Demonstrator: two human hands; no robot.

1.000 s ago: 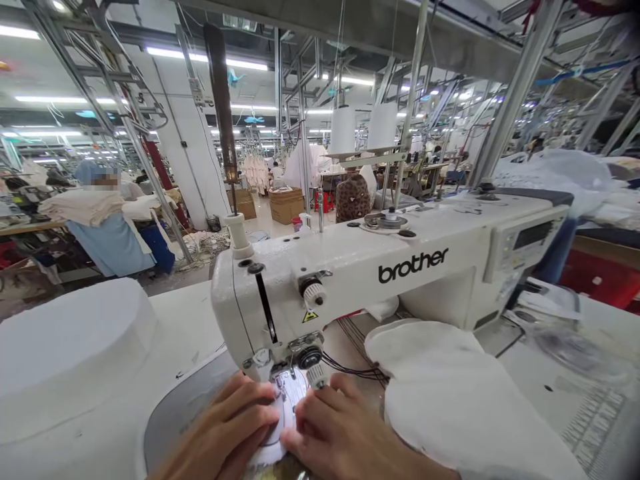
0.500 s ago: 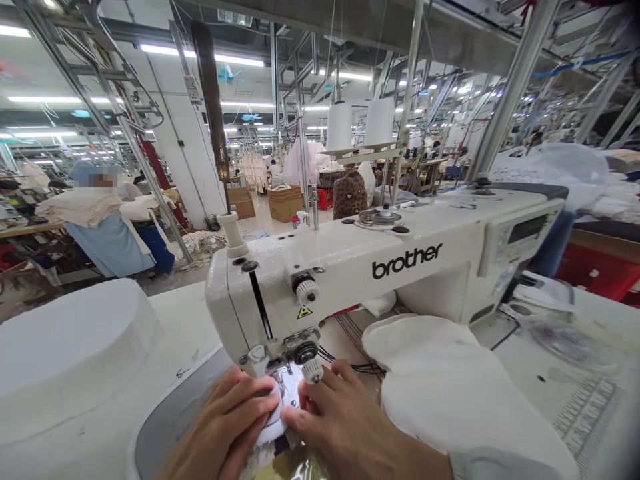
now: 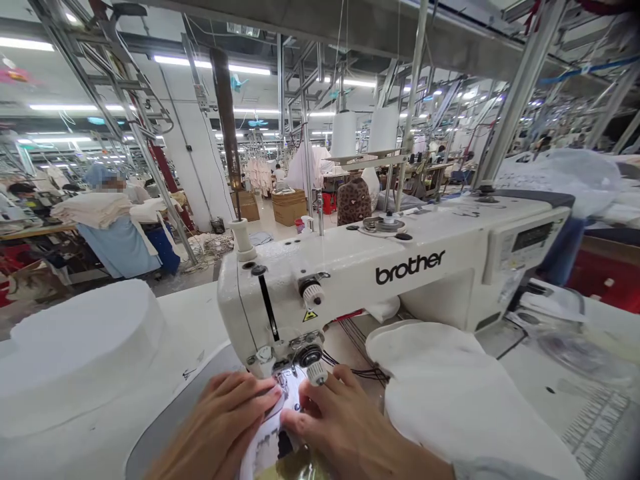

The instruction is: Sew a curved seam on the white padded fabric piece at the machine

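A white sewing machine (image 3: pixel 400 267) marked "brother" stands across the table. My left hand (image 3: pixel 220 427) and my right hand (image 3: pixel 340 427) lie close together just under its needle area (image 3: pixel 287 383). Between their fingertips is a small white piece of fabric (image 3: pixel 273 443) with a dark printed patch, lit by the machine's lamp. The left fingers lie flat on it; the right thumb and forefinger pinch its edge.
A thick stack of white fabric pieces (image 3: pixel 75 347) sits at the left; another white pile (image 3: pixel 460 393) lies right of my hands. Two thread cones (image 3: pixel 363 130) stand behind the machine. A person in blue (image 3: pixel 113 227) works at a far table on the left.
The fabric piece has slid toward me from under the needle, showing more of its printed part. Both hands stay on it, shifted slightly. The view has tilted a little.
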